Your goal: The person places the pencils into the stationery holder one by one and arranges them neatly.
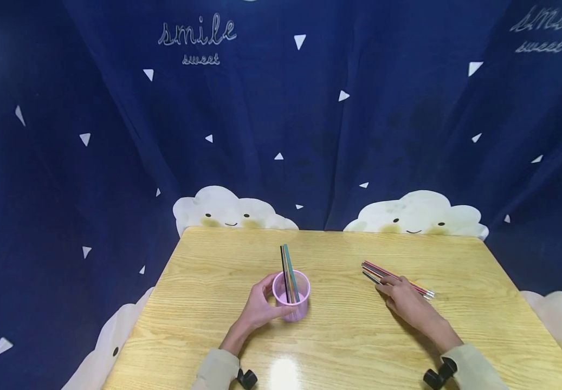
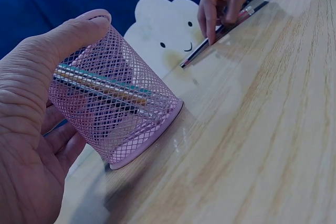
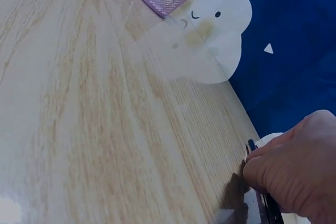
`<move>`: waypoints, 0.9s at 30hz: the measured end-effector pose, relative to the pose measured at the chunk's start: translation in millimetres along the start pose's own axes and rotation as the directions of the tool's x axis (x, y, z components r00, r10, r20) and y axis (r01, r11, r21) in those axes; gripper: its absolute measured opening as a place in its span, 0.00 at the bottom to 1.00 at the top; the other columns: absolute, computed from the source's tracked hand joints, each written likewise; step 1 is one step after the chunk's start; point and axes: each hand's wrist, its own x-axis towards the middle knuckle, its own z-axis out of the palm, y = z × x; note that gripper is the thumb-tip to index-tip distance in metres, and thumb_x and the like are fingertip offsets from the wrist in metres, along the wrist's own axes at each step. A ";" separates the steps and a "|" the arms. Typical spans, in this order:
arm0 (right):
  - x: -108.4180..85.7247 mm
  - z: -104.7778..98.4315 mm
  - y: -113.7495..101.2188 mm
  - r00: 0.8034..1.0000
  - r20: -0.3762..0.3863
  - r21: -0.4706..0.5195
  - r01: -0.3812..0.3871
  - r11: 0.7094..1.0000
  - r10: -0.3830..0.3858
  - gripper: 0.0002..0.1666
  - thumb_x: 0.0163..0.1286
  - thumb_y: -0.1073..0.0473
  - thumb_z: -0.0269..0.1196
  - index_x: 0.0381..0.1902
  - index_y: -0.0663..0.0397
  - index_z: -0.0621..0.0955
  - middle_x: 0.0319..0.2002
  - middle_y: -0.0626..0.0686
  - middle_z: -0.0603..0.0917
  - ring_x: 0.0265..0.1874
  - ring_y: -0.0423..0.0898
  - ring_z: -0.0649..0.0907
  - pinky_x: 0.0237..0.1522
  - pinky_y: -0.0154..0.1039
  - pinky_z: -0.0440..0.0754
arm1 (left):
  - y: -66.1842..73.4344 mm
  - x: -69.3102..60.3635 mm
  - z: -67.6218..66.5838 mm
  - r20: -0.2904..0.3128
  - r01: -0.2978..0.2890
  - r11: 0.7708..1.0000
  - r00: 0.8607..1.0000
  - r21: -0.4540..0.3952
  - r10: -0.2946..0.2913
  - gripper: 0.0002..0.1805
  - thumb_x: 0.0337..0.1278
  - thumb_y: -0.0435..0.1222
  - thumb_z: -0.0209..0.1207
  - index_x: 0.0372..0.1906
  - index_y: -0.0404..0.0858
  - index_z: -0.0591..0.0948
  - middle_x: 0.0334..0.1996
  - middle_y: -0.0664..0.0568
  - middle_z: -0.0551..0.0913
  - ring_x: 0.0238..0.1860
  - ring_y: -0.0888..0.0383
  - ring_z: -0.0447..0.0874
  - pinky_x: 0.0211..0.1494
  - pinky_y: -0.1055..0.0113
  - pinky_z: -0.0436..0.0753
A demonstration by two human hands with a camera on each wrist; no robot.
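A pink mesh cup (image 1: 296, 311) stands on the table with several pencils (image 1: 288, 273) leaning inside it. My left hand (image 1: 260, 310) grips the cup, the thumb over its near side; in the left wrist view the thumb of the left hand (image 2: 31, 77) lies at the rim of the mesh cup (image 2: 113, 93). To the right, my right hand (image 1: 409, 304) has its fingertips down on a small bundle of pencils (image 1: 375, 268) lying on the table. In the right wrist view the right hand (image 3: 299, 166) covers most of a dark pencil (image 3: 272, 209); whether it pinches one is unclear.
The light wooden table (image 1: 202, 271) ends at the back against a dark blue curtain (image 1: 310, 119) with white clouds and triangles. Black wrist devices sit at both of my light sleeves (image 1: 218, 368).
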 end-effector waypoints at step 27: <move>11.6 -17.6 -18.7 0.999 -0.009 0.276 -0.029 0.961 0.033 0.35 0.58 0.76 0.66 0.66 0.59 0.81 0.66 0.60 0.80 0.61 0.56 0.81 0.46 0.41 0.81 | -0.8 -0.1 0.3 -0.003 -0.007 1.000 1.000 0.000 0.007 0.46 0.39 0.33 0.82 0.70 0.38 0.77 0.59 0.45 0.86 0.60 0.45 0.83 0.70 0.48 0.78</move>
